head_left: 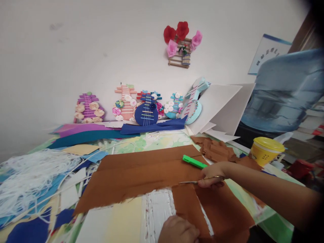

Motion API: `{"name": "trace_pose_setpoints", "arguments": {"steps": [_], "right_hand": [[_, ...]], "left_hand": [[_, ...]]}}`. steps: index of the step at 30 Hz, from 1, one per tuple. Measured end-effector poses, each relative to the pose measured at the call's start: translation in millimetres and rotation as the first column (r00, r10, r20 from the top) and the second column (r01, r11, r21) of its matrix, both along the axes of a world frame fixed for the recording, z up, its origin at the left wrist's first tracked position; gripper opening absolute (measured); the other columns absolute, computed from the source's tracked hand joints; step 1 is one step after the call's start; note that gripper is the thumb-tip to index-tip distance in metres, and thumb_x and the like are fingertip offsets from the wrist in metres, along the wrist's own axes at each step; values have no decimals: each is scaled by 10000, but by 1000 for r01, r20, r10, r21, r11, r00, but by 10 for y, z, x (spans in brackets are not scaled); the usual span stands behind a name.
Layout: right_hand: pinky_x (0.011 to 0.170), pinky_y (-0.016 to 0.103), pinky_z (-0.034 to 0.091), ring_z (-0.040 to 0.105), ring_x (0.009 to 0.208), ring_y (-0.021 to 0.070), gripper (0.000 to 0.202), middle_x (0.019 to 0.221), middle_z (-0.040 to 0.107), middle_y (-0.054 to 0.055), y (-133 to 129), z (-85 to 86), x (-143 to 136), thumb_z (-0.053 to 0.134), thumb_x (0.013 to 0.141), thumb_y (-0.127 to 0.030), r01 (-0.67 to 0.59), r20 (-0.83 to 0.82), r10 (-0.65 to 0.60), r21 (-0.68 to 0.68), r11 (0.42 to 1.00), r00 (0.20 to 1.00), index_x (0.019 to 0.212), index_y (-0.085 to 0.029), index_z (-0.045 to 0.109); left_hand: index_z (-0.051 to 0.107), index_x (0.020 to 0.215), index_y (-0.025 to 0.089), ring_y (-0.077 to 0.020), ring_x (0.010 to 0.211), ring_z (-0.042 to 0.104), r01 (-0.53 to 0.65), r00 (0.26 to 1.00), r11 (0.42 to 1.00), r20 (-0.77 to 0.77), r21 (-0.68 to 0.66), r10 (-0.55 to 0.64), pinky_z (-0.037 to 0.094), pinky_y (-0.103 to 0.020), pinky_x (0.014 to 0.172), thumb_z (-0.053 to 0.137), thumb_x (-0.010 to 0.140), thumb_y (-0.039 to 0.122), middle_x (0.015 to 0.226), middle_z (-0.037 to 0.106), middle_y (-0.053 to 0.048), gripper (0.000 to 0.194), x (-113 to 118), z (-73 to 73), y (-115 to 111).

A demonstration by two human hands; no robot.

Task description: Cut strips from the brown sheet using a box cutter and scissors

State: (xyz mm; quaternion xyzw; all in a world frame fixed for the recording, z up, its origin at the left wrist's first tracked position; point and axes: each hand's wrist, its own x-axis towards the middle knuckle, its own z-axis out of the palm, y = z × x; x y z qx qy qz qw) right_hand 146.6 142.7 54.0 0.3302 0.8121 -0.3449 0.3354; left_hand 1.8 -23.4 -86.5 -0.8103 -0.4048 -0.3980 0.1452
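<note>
My right hand (pixel 212 174) is closed around a pair of small scissors (pixel 188 182). Their metal blades point left over a large brown sheet (pixel 141 172), beside a slit that runs down the sheet. At the bottom edge, my left hand (pixel 178 230) rests with curled fingers by the brown strip; its fingertips are hidden. Under the brown sheet lies a pale board (pixel 126 216) with a band of white smeared coating (pixel 159 202). A bright green box cutter or marker (pixel 193 162) lies on the sheet, just above my right hand.
White cord (pixel 32 179) is heaped at the left among coloured scraps. Behind are several decorated lute-shaped crafts (pixel 146 113) and folded white boards (pixel 215 104). Crumpled brown pieces (pixel 217 150), a yellow-lidded tub (pixel 267 150) and a large water bottle (pixel 283 91) stand at the right.
</note>
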Motion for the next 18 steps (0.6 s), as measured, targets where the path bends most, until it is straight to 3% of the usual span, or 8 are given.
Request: {"name": "trace_pose_setpoints", "arguments": {"steps": [7,18], "right_hand": [[389,225,371,417,393,83,615,472,434,-24,-41,38,-114,370,606,-760,6,42,-10,99,995,999,563,-152,445],[369,219,356,400,377,86,497,439,399,-39,-48,20,-61,436,666,-647,39,-23,-37,107,993,999,562,-162,441]], "left_hand": [[534,545,220,-97,373,469,31,997,999,-64,-8,-31,235,-252,372,469,778,319,430,539,65,261,2,-68,60],[545,514,208,-100,390,442,-9,996,993,-85,-117,-1,224,-256,409,470,806,296,423,530,55,314,3,57,-6]]}}
